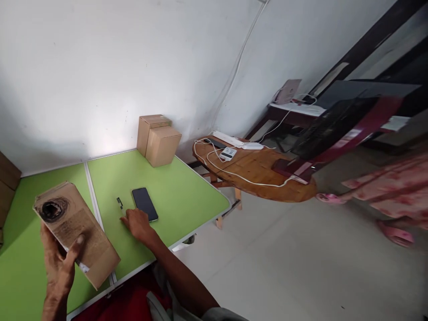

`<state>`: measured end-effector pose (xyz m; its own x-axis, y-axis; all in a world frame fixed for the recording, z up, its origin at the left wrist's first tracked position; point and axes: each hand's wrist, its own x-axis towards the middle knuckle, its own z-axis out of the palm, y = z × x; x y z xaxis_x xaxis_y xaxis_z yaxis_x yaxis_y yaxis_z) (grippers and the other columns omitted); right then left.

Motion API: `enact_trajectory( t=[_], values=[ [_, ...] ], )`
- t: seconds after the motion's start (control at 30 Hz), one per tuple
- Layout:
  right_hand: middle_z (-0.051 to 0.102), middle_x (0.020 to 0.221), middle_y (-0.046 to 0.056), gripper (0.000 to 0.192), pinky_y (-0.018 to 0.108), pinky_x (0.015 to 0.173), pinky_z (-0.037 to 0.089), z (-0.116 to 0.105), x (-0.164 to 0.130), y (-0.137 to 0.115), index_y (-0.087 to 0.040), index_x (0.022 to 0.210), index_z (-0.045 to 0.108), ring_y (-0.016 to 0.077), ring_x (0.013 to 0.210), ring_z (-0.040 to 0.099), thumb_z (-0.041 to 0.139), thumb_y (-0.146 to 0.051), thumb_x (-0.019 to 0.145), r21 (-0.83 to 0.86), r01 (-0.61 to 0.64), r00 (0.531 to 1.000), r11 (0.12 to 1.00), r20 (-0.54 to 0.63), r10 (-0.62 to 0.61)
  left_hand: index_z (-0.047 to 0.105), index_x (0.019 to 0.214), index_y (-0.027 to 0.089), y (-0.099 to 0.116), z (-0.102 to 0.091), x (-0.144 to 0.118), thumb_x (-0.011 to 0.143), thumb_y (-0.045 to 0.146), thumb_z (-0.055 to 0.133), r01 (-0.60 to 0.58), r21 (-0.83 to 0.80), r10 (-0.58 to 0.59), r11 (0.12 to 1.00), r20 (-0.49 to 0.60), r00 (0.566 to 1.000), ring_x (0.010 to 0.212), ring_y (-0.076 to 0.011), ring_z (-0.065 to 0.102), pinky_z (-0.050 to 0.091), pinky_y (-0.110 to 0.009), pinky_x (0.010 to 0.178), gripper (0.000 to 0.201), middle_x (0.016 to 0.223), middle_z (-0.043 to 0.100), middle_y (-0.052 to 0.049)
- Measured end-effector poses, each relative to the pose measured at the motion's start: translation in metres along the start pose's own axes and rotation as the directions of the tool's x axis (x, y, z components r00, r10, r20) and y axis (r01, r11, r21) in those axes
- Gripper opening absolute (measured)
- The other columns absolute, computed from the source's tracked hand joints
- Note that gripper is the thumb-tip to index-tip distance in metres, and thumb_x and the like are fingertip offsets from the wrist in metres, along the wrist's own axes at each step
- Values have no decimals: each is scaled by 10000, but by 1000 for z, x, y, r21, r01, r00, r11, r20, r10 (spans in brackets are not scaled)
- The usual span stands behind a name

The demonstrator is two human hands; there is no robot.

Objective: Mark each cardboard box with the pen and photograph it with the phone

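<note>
My left hand [62, 263] grips a brown cardboard box [92, 240] from its lower left side, thumb across the front. The box is tilted above the green table [187, 194], and a dark, rough-edged hole [52, 209] shows near its upper end. A pen [119, 203] with a black cap and clear barrel is at the fingertips of my right hand [136, 224]; these fingers are closed on its lower end. Just beside that hand, a smartphone [144, 203] lies with its dark screen up.
Two cardboard boxes [160, 142] stand by the wall; another box [7, 187] is at the far left. A wooden table [261, 169] on the right carries a power strip [227, 138], white cables and a small white device [228, 154]. A person in pink sandals [396, 232] is at far right.
</note>
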<state>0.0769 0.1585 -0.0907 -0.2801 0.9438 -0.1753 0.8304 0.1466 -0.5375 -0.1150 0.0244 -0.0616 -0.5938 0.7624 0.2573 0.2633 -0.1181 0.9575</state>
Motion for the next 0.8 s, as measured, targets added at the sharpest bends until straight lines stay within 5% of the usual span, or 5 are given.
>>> enact_trajectory(
  t=[0.13,0.27,0.43,0.67,0.8],
  values=[
    [858,1170,208,218,358,907,567,17,-3,-5,-172,1048,826,333,1156,829,710,-347,1105,-60,-40,999,997,27,42,399,1744,343,-1,12,2,801,628,897,-46,17,46,999,26,999,1542,-471,567,535,-677,1229,1105,1708,532,-171],
    [844,1213,195,259,379,950,579,7,-10,2,-176,1177,803,345,1185,813,704,-408,1119,-71,-71,997,995,-5,71,409,1740,354,-6,17,4,806,589,912,-64,7,64,998,39,997,1541,-440,576,559,-617,1224,1087,1687,552,-155],
    [622,1576,309,550,521,1184,501,-15,-16,30,-111,1466,637,432,1519,575,811,-395,1028,-34,-217,961,976,-181,207,424,1731,337,-11,17,3,824,591,894,-69,24,69,997,24,997,1539,-444,575,556,-616,1225,1052,1705,542,-157],
    [678,1475,323,754,492,1093,568,-19,3,62,-96,1328,679,471,1418,659,1009,-360,703,210,-282,940,936,-136,314,363,1765,358,-10,18,2,811,578,921,-43,-1,43,999,95,995,1564,-436,568,565,-605,1232,1127,1728,524,-160],
    [808,1172,234,418,457,921,627,-14,4,69,-131,1087,717,421,1152,796,894,-318,758,452,-212,963,866,-55,265,350,1776,332,-4,20,-1,793,643,917,-11,-17,13,1000,77,997,1564,-452,566,531,-644,1257,1176,1735,514,-188]
  ],
)
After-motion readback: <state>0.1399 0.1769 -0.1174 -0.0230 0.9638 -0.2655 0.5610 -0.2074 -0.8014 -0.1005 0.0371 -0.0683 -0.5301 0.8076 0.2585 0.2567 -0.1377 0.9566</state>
